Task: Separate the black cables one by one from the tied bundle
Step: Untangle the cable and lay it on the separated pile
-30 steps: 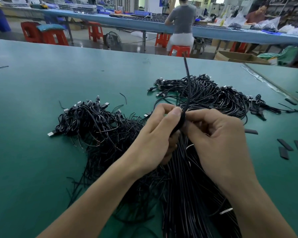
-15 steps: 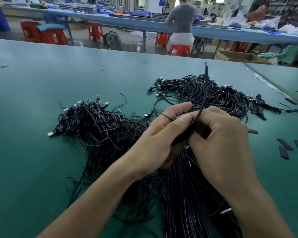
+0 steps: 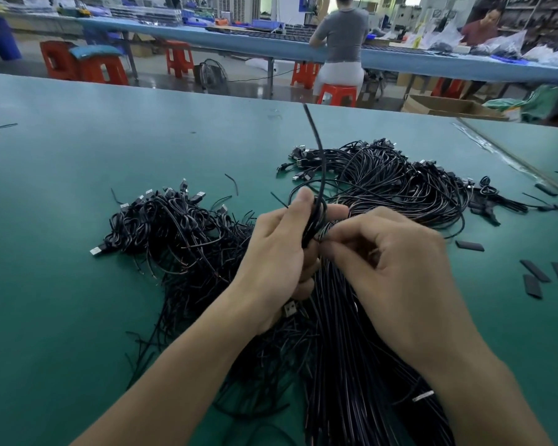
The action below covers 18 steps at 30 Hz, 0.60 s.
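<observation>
**Left grip (image 3: 277, 252) grasps a black cable (image 3: 318, 169); right grip (image 3: 397, 265) pinches the tied bundle (image 3: 345, 365)**

Nearest, the tied bundle runs up the green counter (image 3: 62, 220) between both forearms. Left grip is curled round the black cable, whose free end rises, tilted, above the thumb. A USB plug (image 3: 290, 309) pokes out under its palm. Right grip, fingers bent, pinches strands at the bundle's top, just beside the left fingers. Left of the hands lies a loose pile (image 3: 174, 226) of plugged cables, and beyond the hands a second pile (image 3: 400, 181). Flat black strips (image 3: 535, 272) lie to the right. Farther off, a person (image 3: 342, 30) sits on an orange stool (image 3: 337, 93) at another long counter.
</observation>
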Available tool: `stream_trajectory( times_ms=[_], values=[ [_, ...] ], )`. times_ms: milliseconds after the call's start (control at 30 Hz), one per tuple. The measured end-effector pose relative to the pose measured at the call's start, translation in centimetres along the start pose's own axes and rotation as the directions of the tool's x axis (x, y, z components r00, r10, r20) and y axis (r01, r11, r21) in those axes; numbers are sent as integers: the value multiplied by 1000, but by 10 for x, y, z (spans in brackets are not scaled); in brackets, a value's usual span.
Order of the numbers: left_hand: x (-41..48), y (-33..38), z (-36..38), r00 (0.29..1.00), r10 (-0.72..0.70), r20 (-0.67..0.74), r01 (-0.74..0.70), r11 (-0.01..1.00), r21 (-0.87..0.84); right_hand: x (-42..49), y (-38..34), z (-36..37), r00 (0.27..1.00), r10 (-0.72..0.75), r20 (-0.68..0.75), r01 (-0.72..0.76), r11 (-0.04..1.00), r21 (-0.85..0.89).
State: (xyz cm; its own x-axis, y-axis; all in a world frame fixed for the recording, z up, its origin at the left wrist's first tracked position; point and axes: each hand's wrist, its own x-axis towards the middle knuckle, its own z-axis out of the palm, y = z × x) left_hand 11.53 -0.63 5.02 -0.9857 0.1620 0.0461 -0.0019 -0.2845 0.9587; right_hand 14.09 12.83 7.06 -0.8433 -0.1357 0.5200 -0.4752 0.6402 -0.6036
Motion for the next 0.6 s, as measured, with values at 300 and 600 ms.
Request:
stream_trajectory(
  times_ms=[300, 600],
  values=[
    [-1, -3, -3, 983, -159, 92, 138, 970, 202, -2, 0, -4, 961, -253, 109, 271, 939, -211],
    [-6, -1, -9, 861, -306, 405, 187, 933, 307, 3, 8, -16, 967, -120, 224, 142, 986, -85]
  ],
)
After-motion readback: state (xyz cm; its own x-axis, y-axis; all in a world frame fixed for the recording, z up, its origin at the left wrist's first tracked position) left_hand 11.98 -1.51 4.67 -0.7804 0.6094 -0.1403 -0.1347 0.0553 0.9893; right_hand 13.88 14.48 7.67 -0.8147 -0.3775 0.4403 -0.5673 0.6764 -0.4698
